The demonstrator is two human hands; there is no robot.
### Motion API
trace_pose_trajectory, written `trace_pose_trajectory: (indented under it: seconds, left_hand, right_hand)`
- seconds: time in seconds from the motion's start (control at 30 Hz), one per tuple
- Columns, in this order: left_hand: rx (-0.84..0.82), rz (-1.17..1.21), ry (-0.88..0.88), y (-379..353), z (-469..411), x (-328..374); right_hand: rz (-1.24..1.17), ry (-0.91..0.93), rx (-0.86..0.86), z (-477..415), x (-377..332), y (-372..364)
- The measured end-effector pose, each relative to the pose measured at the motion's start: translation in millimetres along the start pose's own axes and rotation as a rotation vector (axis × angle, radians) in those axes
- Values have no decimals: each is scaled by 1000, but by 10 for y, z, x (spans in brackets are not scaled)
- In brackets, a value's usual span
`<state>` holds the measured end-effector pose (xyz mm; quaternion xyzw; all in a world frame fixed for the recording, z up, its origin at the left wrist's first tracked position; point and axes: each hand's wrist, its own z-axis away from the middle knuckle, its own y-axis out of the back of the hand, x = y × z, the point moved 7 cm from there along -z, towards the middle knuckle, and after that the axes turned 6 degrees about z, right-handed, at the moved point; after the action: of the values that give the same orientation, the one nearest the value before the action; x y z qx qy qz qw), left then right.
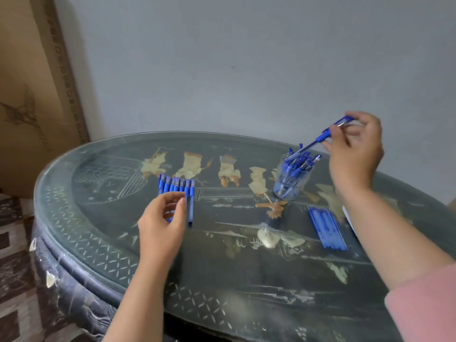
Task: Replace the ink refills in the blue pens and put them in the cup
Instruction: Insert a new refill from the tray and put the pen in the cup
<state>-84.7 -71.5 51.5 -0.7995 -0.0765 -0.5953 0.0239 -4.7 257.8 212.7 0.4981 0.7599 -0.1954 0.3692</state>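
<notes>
Near the far right edge of the desk (222,267), the right hand (355,149) is pinching a blue pen (318,139) at the mouth of the already crowded cup (291,183), while the left hand (160,225), its grasp unclear, is curling over the row of pens (176,186) still waiting, with refills (327,228) lying by the right edge.

A row of pens (176,187) lay on the table's (222,267) left. The cup (291,178) stood right, refills (327,228) lying nearer.

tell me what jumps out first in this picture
At the back right, the right hand holds a blue plastic pen slanted toward a clear cup packed with blue pens. Left of centre, the left hand curls over a row of blue capped pens on the dark inlaid table.
</notes>
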Motion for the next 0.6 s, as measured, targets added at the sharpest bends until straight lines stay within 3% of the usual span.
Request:
trace_pose_trajectory:
  seconds: [0.17,0.33,0.6]
  left_hand:
    - [109,-15,65,323,-193,-160]
    - [128,13,107,333,-237,-250]
    - [110,9,113,306,-268,-300]
  right_hand:
    - [63,58,88,-320,162,-101]
    - [129,3,125,-466,414,-234]
    - [611,-57,-287,-382,844,-627]
